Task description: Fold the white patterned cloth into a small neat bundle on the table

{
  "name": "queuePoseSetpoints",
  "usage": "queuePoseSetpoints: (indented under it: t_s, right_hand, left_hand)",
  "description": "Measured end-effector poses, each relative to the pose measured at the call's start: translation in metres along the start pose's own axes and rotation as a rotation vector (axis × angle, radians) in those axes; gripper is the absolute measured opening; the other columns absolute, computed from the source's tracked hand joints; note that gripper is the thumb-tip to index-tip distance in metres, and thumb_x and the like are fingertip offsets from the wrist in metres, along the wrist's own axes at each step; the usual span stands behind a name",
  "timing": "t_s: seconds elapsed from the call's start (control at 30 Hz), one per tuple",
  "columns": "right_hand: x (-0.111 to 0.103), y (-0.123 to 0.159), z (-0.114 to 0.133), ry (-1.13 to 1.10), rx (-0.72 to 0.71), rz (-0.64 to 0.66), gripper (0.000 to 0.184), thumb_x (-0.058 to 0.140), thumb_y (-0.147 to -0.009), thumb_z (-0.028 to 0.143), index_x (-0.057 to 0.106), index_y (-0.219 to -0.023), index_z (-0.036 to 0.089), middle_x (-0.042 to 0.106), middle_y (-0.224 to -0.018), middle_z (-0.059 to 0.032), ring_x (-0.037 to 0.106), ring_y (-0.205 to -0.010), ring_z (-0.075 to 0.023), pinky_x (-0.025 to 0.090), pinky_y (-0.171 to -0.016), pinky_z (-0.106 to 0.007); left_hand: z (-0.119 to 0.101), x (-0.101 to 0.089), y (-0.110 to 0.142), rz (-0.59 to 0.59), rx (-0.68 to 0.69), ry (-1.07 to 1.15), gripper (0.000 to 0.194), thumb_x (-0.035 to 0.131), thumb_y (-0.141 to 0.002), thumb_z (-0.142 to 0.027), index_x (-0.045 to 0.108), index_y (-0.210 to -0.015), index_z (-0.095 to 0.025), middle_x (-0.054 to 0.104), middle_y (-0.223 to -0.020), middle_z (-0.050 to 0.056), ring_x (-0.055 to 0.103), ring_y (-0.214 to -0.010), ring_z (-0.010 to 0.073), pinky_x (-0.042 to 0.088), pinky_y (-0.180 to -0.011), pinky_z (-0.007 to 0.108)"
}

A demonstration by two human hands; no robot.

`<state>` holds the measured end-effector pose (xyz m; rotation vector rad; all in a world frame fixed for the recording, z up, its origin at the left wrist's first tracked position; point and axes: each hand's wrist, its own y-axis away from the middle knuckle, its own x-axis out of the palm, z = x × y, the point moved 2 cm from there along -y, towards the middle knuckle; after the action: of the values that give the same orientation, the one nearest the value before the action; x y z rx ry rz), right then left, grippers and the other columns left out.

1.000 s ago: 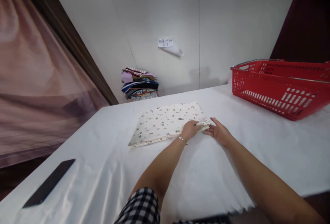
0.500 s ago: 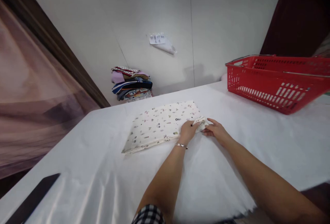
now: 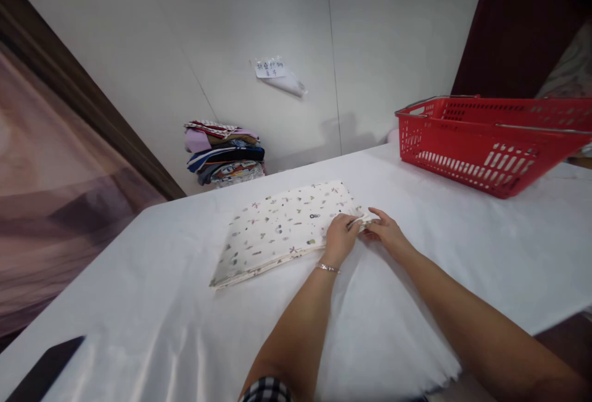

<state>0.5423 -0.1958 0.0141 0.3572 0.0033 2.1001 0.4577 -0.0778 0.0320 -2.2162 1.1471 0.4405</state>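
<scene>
A folded white cloth [image 3: 277, 226] with a small scattered print lies flat on the white-covered table [image 3: 185, 235]. At its near right corner, my left hand [image 3: 341, 237] is closed, pinching a gathered bit of the fabric. My right hand [image 3: 386, 233] faces it from the right, thumb and fingers gripping the same bunched corner. The fingertips of both hands partly hide that corner. A bracelet [image 3: 327, 267] circles my left wrist.
A red plastic basket [image 3: 467, 155] with metal handles stands at the right. Behind the far table edge sits a stack of folded textiles [image 3: 226, 152]. A dark flat object [image 3: 49, 368] lies front left. Pink drapery [image 3: 69, 205] hangs on the left.
The view has shifted slightly, moving the scene a little left. Both hands stay at the cloth's corner, where the gathered fabric looks flatter and shows less between the fingers.
</scene>
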Motion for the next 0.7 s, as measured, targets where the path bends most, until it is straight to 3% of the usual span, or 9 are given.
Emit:
queuePoseSetpoints:
  t_s: [0.27,0.6,0.7]
  right_hand:
    - [-0.0031,-0.0007,-0.0022,-0.002,-0.021,0.117,0.078,0.072,-0.071,0.018,0.037,-0.141,0.018,0.069,-0.079,-0.0019,0.068,-0.072,-0.0191,0.058,-0.066,-0.031]
    - [-0.0057,-0.0009,-0.0042,0.013,-0.059,0.188,0.085,0.070,-0.072,0.020,0.029,-0.147,0.020,0.070,-0.083,-0.0015,0.069,-0.077,-0.0198,0.058,-0.070,-0.032]
    - [-0.0062,0.0000,-0.0035,-0.017,-0.049,0.174,0.083,0.068,-0.074,0.021,0.029,-0.147,0.019,0.071,-0.083,-0.0021,0.069,-0.079,-0.0200,0.058,-0.070,-0.032]
  left_hand:
    - [0.0041,0.0039,-0.0044,-0.029,-0.193,0.144,0.018,0.058,-0.084,-0.030,0.071,-0.076,-0.019,0.069,-0.081,0.002,0.061,-0.080,0.0150,0.046,-0.077,0.028]
    - [0.0051,0.0042,-0.0053,-0.036,-0.230,0.173,0.022,0.056,-0.084,-0.030,0.070,-0.072,-0.018,0.069,-0.078,0.002,0.060,-0.078,0.0156,0.045,-0.075,0.028]
    - [0.0062,0.0046,-0.0046,-0.063,-0.227,0.183,0.019,0.056,-0.086,-0.030,0.070,-0.081,-0.018,0.069,-0.083,0.002,0.060,-0.081,0.0157,0.046,-0.078,0.029]
